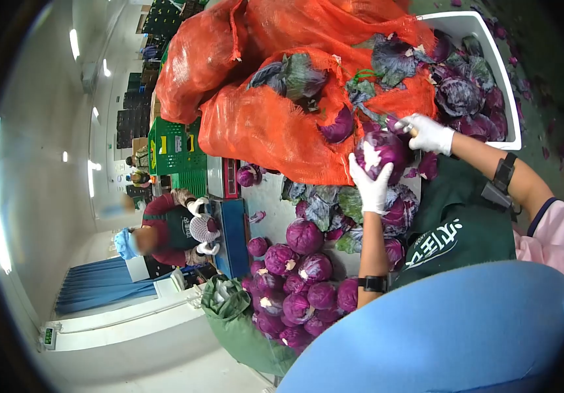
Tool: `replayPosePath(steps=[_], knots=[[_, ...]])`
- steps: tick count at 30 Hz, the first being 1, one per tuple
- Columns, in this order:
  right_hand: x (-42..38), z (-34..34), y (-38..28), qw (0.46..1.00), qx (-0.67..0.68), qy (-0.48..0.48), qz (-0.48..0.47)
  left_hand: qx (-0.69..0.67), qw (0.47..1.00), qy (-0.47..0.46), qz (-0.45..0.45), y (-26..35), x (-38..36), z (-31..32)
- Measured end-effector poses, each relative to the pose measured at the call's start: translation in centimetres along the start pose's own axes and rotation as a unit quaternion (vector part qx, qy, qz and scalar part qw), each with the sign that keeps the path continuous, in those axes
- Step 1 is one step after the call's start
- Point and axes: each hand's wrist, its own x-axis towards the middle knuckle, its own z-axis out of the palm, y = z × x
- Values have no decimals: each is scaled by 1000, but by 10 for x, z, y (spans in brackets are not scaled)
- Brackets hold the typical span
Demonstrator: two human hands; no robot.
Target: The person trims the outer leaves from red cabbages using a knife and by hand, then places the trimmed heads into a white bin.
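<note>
My left hand (370,187), in a white glove, holds the near side of a red cabbage (382,152) with a pale cut patch. In my gloved right hand (426,134), closed at the cabbage's upper right, is a small tan-handled tool (413,131); its blade cannot be made out. Just beyond the cabbage lies an orange mesh sack (269,134) with loose outer leaves (298,75) on it. Trimmed leaves (324,204) lie on the table to the left of my left hand.
A white bin (506,78) of leaves stands at upper right. Peeled cabbages (305,236) are piled near a green sack (246,331). Across a blue-sided scale (231,229), a co-worker (164,229) holds a netted cabbage (203,227). Green crates (170,144) stand behind.
</note>
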Motion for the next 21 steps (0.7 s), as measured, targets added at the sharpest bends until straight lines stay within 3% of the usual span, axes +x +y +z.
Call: replayPosePath(steps=[2, 3, 4, 5, 6, 7, 8, 10, 11, 12, 13, 15, 16, 18, 19, 21], knots=[[-16, -30, 10, 953, 202, -3, 224, -208, 976, -32, -65, -4, 6, -19], [-24, -37, 46, 943, 182, -3, 279, -185, 979, -23, -86, -21, 12, -33], [-35, -44, 80, 929, 162, -2, 334, -289, 953, -36, -77, -12, 15, -40], [-51, -49, 112, 977, 13, 6, 213, -287, 944, -29, -161, -6, 14, -52], [-58, -51, 127, 987, -136, 14, 84, -282, 927, -19, -245, -2, 12, -60], [-67, -59, 97, 954, -292, 71, 13, -272, 932, -7, -240, -9, 12, -60], [-64, -63, 77, 950, -290, 62, 96, -296, 937, -45, -180, 0, 11, -56], [-54, -52, 49, 940, -281, 191, 34, -233, 972, -7, -24, -12, 13, -33], [-44, -47, 40, 952, -247, 183, 9, -237, 966, -19, -98, 8, 11, -24], [-30, -43, 30, 961, -213, 177, -17, -190, 980, -30, -49, -12, 17, -16], [-17, -38, 19, 981, -141, 130, 7, -74, 997, -37, -2, -4, 18, -11], [-6, -31, -30, 976, -188, -26, 103, 154, 984, -45, 72, 31, 20, 1], [-7, -31, -45, 961, -209, -104, 150, 114, 988, -63, 79, 35, 21, 7], [-1, -15, -40, 971, -199, -87, 104, 233, 965, -50, 111, 41, 18, 22], [1, -10, -42, 972, -174, -74, 141, 240, 963, -50, 113, 39, 20, 25], [1, -12, -47, 962, -222, -91, 128, 254, 960, -44, 107, 41, 26, 27]])
